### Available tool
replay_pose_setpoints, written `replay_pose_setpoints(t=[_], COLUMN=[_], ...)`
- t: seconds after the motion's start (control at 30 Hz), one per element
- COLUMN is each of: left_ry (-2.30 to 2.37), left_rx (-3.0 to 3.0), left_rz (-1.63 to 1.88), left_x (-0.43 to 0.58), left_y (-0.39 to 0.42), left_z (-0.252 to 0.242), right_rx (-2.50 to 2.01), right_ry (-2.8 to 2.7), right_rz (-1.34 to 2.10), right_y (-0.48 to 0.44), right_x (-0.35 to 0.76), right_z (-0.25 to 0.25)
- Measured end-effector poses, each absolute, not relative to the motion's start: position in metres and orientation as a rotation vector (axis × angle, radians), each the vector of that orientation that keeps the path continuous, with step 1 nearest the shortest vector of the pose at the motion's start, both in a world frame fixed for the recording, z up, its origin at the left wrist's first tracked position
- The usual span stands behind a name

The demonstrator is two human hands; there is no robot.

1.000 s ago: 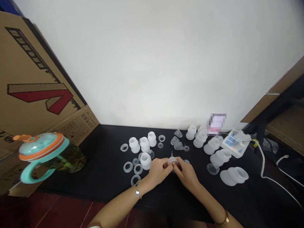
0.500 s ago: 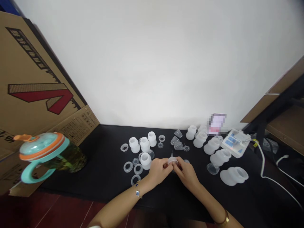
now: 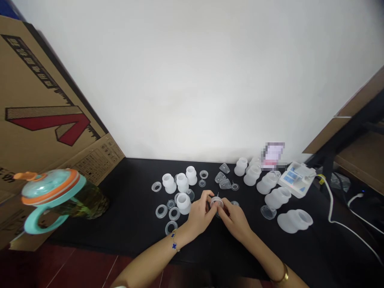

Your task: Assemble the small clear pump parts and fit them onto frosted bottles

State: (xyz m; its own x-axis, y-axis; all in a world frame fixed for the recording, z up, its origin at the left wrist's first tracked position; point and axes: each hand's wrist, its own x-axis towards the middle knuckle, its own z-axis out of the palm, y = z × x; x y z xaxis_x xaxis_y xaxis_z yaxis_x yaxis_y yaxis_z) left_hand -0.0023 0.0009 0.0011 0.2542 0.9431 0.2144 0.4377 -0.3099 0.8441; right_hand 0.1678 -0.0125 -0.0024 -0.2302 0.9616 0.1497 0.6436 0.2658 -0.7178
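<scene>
Over the black table's front middle, both hands meet at a white screw ring (image 3: 216,201) with a thin clear pointed tip rising from it. My right hand (image 3: 237,218) is closed, its fingertips pinching the ring from the right. My left hand (image 3: 198,212) presses its thumb against the ring's left side, its index finger raised and bent. White squat bottles (image 3: 183,203) stand left of my hands, with loose translucent rings (image 3: 171,228) around them. Beyond my hands lie clear cone-shaped cups (image 3: 225,184) and a small flanged clear part (image 3: 235,187).
More white bottles (image 3: 294,221) stand or lie on the right, near a clear disc (image 3: 268,212). Behind them are a white device (image 3: 297,180) with a cable and a blurred-out screen (image 3: 273,155). A turquoise-handled jug (image 3: 60,200) and a cardboard box (image 3: 45,100) occupy the left.
My left index finger has lifted off the ring, while the thumb stays against it. The ring has tilted slightly. My right hand keeps its pinch.
</scene>
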Motion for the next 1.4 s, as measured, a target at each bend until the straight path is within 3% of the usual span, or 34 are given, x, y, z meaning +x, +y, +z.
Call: replay_pose_setpoints(t=[0.63, 1.03, 1.4], left_ry=[1.152, 1.068, 1.057], left_rx=[1.816, 1.679, 1.660], left_rz=[1.000, 0.975, 0.945], left_x=[-0.003, -0.003, -0.004], left_y=[0.004, 0.005, 0.004], left_z=[-0.001, -0.002, -0.001], right_rx=[-1.347, -1.248, -1.256], right_ry=[-1.852, -1.642, -1.627], right_rz=[0.750, 1.048, 1.071], right_y=[-0.014, -0.014, -0.015], right_x=[0.167, 0.166, 0.165], right_z=[0.004, 0.007, 0.014])
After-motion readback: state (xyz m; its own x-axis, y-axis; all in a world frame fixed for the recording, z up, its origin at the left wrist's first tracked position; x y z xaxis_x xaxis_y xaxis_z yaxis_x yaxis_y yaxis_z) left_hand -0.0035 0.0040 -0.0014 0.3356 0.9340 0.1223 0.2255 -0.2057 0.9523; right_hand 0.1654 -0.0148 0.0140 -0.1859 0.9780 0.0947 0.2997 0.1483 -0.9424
